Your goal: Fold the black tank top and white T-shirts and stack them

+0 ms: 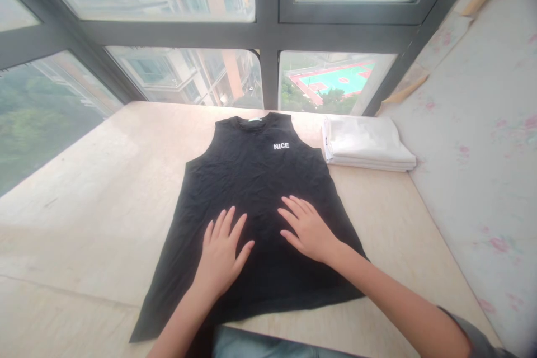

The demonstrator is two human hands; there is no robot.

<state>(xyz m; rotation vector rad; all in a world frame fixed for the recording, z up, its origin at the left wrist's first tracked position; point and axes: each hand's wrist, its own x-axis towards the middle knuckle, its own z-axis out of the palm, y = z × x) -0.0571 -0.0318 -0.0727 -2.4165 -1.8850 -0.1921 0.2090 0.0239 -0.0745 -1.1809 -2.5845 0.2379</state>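
A black sleeveless shirt (251, 179) lies spread out front side up, its neckline toward the windows and its hem toward me. White letters reading NICE (281, 146) are printed on its upper chest, at the right as I see it. My left hand (223, 249) is over the lower left half of the shirt, palm down with fingers spread. On the other half, my right hand (305, 227) is also palm down, its fingers stretched out and pointing inward. Both hands appear to rest on the cloth and hold nothing. Slight creases run across the fabric.
A stack of folded white cloth (364, 142) sits at the right rear of the pale surface (96, 196). Grey-framed windows (268, 33) border the back and left. A wall with flowered paper (482, 168) rises on the right. Dark fabric (268, 344) shows at the bottom edge.
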